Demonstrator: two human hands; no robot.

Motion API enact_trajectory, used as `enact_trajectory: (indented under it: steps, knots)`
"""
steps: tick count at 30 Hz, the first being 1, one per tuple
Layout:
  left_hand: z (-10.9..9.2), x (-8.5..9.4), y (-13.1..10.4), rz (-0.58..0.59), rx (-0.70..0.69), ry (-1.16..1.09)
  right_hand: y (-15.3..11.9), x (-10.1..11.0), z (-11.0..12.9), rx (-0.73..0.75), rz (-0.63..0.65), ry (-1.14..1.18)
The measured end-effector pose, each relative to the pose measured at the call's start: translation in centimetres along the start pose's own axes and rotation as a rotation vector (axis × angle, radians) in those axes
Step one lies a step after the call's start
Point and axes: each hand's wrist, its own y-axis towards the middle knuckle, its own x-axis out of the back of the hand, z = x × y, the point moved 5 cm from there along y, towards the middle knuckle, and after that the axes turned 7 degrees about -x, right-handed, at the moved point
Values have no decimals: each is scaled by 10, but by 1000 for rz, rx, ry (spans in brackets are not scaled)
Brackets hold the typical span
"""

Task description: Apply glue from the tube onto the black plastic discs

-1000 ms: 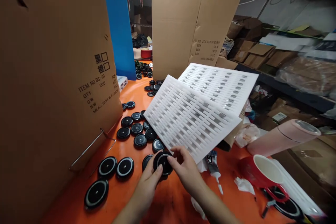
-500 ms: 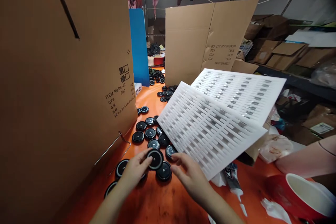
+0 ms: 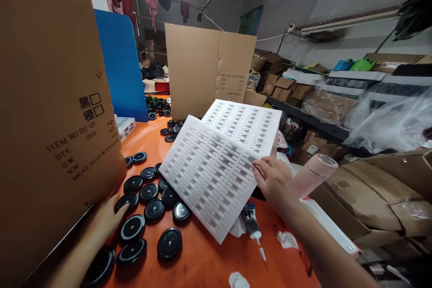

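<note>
At the left of the frame, a printed carton [image 3: 50, 81] stands upright. At its lower right edge, the left hand [image 3: 106, 218] reaches in from the lower left, thumb and fingers parted at the rim of a black disc [image 3: 127, 201]; whether it grips cannot be told. The disc is round, without a long axis, and lies flat directly at the fingertips. The left hand is the nearer one.

At lower centre, a separate black disc [image 3: 169, 244] lies between the two hands, well apart from both. At centre, a perforated white sheet [image 3: 205, 175] slants, its long axis running from upper left to lower right. The right hand [image 3: 276, 182] pinches its right corner between thumb and fingers. A pink flask [image 3: 312, 175] lies beyond, to the right.

Compared with the earlier frame, the hands are wide apart rather than together at centre, the left no longer holds a raised disc, and the red mug is out of view.
</note>
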Motion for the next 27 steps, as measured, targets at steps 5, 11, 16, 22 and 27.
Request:
enact_trajectory:
  steps: [5,11,16,22,27]
  knots:
    - [3,-7,0,74,174,-357,9,-2,12,13,53,-229]
    - [2,3,-12,-63,340,-496,12,-3,5,-126,8,-17]
    - [-70,-9,-57,-33,443,-968,-10,3,27,-283,-88,496]
    - [-171,-64,-121,325,458,-1394,-64,-37,113,-316,317,788]
    - [-173,-78,-127,359,366,-1362,-75,-49,132,-349,433,871]
